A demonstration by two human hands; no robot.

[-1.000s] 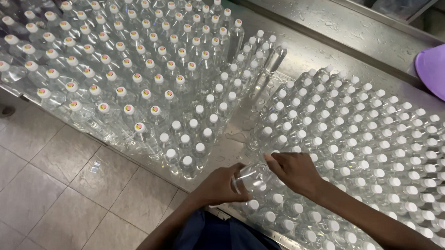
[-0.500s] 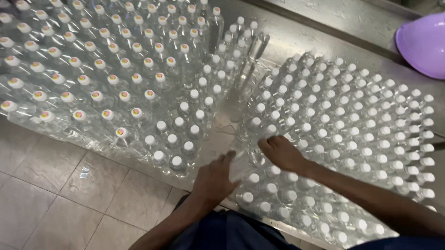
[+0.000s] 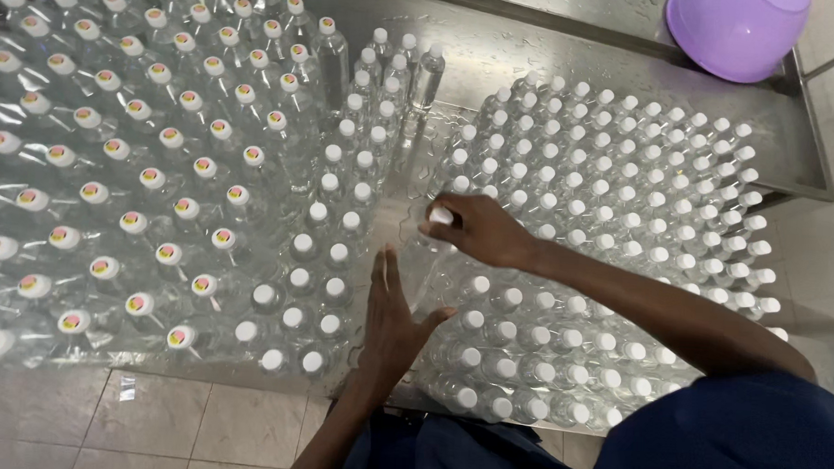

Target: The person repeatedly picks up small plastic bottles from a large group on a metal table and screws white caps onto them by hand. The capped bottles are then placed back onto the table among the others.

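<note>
A steel table [image 3: 497,62] is packed with upright clear plastic bottles. The right block of white-capped bottles [image 3: 621,214] stands close together. My right hand [image 3: 477,229] grips the cap of a bottle [image 3: 441,217] at that block's left edge. My left hand [image 3: 391,317] is flat with fingers apart, standing on edge in the narrow gap between the right block and the middle white-capped bottles [image 3: 328,259]. It holds nothing. Further left stand bottles with sticker-topped caps [image 3: 115,150].
A purple plastic bowl [image 3: 738,33] sits on the table's far right corner. The table's raised rim [image 3: 808,137] runs along the right side. Tiled floor [image 3: 152,419] shows below the near edge. My blue sleeve [image 3: 733,440] fills the lower right.
My right hand moved up the block's left edge and took hold of a bottle cap. My left hand rose from the table's near edge into the gap between the blocks. The view shifted.
</note>
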